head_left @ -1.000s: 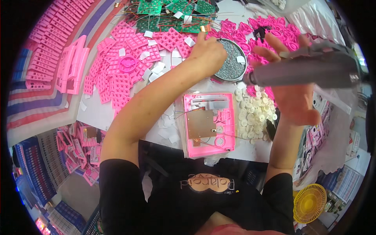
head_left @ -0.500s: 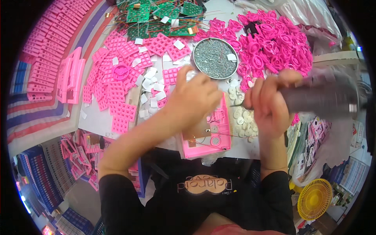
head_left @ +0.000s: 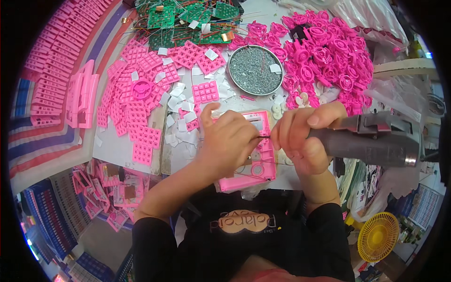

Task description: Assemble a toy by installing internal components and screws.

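Observation:
My right hand [head_left: 305, 136] is wrapped round a grey electric screwdriver [head_left: 371, 145], held almost level. Its thin dark bit [head_left: 266, 137] points left and meets the fingertips of my left hand [head_left: 228, 141]. Those left fingertips are pinched together at the bit's tip; whatever they hold is too small or hidden to make out. Beneath both hands lies a pink plastic casing [head_left: 246, 184], open side up, with thin wires inside. My left hand covers part of it. Beyond the casing stands a round metal dish [head_left: 230, 77] full of small grey screws [head_left: 253, 70].
Pink keypads [head_left: 138, 113] and white paper squares [head_left: 176, 89] are strewn on the left. Green circuit boards [head_left: 162, 18] with wires lie at the back. Pink ring-shaped parts [head_left: 324, 51] are heaped at right. A yellow basket [head_left: 378, 237] stands lower right.
My right hand has brought the screwdriver left and level over the casing. My left hand has moved down and slightly left, its fingertips now meeting the bit.

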Demonstrator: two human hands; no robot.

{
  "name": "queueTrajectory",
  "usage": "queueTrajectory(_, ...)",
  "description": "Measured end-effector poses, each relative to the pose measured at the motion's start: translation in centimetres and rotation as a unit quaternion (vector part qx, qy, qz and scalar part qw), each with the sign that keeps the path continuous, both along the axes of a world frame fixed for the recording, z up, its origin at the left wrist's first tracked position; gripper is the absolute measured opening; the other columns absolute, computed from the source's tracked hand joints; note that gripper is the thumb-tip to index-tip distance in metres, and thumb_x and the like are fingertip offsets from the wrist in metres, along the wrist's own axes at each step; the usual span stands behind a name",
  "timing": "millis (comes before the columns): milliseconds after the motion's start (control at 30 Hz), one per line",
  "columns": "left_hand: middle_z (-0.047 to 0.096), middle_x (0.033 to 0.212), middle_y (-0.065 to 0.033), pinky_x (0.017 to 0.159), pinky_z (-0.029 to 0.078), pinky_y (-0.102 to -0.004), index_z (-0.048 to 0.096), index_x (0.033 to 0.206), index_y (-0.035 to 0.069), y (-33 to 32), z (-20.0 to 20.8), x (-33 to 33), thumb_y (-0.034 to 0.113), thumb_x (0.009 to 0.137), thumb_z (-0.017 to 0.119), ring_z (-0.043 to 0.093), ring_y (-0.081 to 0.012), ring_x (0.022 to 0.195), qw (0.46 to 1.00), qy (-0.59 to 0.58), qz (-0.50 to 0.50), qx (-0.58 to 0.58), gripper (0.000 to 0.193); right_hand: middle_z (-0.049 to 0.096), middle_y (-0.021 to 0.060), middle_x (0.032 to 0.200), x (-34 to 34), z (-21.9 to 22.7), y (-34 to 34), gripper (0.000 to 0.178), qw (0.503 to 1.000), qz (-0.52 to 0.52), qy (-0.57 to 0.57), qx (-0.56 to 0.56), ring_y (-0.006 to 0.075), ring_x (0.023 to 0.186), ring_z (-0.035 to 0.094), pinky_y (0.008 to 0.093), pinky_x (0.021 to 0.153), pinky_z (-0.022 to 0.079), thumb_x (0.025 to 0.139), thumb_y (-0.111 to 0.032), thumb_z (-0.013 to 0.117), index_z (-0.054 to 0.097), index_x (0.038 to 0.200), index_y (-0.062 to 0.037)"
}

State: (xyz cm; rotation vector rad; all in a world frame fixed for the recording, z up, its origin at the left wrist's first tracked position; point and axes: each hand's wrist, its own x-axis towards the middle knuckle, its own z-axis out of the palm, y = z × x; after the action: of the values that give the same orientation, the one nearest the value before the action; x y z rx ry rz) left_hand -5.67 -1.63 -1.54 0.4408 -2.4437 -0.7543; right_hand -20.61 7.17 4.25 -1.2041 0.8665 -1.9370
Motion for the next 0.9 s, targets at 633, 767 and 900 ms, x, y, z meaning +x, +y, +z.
queueTrajectory(633, 0.065, 0.113, -0.0073, 0.110, 0.028, -0.0602, 0.065, 0.110, 0.009, -1.4, -3.2, -0.7, 0.019, 0.077, 0.079, 0.059, -0.0296, 0.112, 0.994, -0.101, -0.047, 0.006, 0.037, 0.065, 0.0067, 0.082, -3.3, -4.7, -2.9, 0.024, 0.943, -0.026, 0.303, 0.136, 0.0124, 0.071, 0.061, 0.0276, 0.068, 0.051, 0.082, -0.004, 0.076, 0.059, 0.099, -0.0034)
queueTrajectory(767, 0.063, 0.121, -0.0180, 0.104, 0.042, -0.0538, 0.060, 0.120, 0.006, -2.4, -0.7, 0.8, 0.003, 0.078, 0.072, 0.059, -0.0372, 0.117, 0.993, -0.064, -0.067, 0.074, 0.044, 0.069, 0.0094, 0.102, -7.9, -3.7, -4.7, 0.040, 0.970, 0.158, -0.142, 0.120, 0.0175, 0.094, 0.066, 0.0342, 0.083, 0.055, 0.089, -0.019, 0.075, 0.060, 0.122, -0.0016)
queueTrajectory(900, 0.057, 0.128, -0.0198, 0.103, 0.045, -0.0446, 0.057, 0.122, 0.004, -3.3, 5.6, 10.8, 0.002, 0.076, 0.066, 0.057, -0.0376, 0.119, 0.993, -0.003, 0.036, 0.116, 0.047, 0.066, 0.0114, 0.124, -17.0, -2.3, -0.2, 0.040, 0.885, -0.179, 0.281, 0.325, 0.0257, 0.110, 0.065, 0.0398, 0.087, 0.056, 0.090, -0.020, 0.071, 0.063, 0.126, -0.0067)
